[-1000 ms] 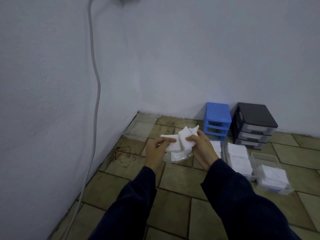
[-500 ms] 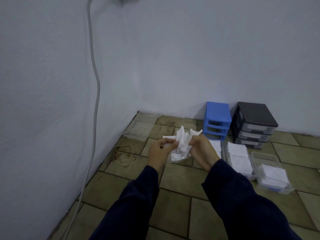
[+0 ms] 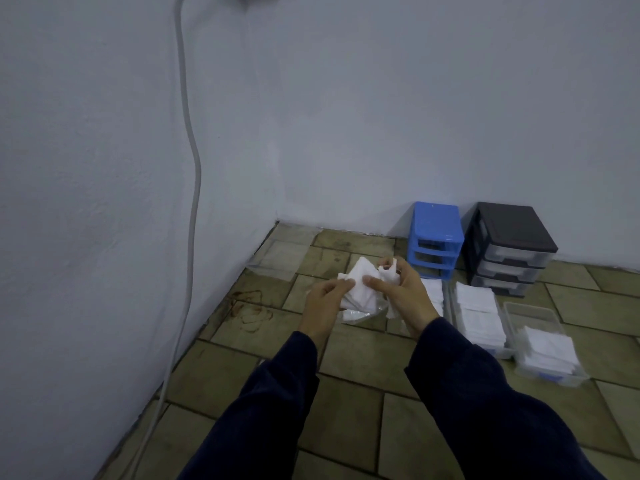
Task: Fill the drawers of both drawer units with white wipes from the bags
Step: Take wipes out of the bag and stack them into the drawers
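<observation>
My left hand (image 3: 323, 303) and my right hand (image 3: 407, 299) hold a bunch of white wipes (image 3: 362, 285) in mid-air over the tiled floor, with a crumpled clear bag (image 3: 360, 315) hanging under them. My right fingers pinch a twisted wipe (image 3: 389, 275) at the top. A blue drawer unit (image 3: 435, 239) and a black drawer unit (image 3: 512, 249) stand against the far wall. Pulled-out clear drawers (image 3: 479, 315) with stacked wipes lie on the floor in front of them.
An empty clear bag (image 3: 277, 261) lies flat by the corner. A grey cable (image 3: 188, 209) runs down the left wall to the floor. A thin reddish wire tangle (image 3: 251, 311) lies on the tiles left of my hands.
The wipes were squeezed together between my hands, then spread again; my right hand rose a little and now pinches a twisted wipe apart from the bunch.
</observation>
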